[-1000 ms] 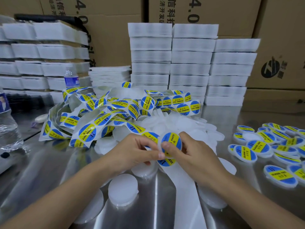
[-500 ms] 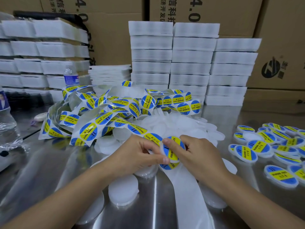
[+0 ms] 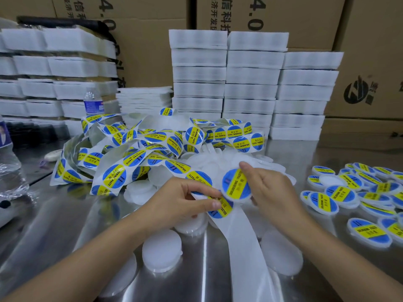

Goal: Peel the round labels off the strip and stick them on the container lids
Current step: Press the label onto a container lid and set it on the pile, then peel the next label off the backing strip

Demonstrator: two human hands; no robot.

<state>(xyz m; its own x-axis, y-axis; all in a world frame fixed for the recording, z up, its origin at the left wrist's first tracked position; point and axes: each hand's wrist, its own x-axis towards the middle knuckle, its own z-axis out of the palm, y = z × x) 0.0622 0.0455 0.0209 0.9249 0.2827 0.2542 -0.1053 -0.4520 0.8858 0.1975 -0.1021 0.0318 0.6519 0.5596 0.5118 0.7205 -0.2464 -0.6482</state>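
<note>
The left forearm point(image 3: 93, 251) and right forearm point(image 3: 340, 245) are bare all the way back to the near edge of the bench point(image 3: 202, 269). The left hand point(image 3: 183, 201) and right hand point(image 3: 272, 192) are bare as well, fingers point(image 3: 200, 189) slim, nails point(image 3: 216, 204) short, plain and neatly trimmed.

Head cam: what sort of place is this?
Probably a small factory or warehouse packing bench. Printed cardboard cartons line the back, white trays stand in tall stacks, and a steel table is covered with a label strip and labelled lids.
</note>
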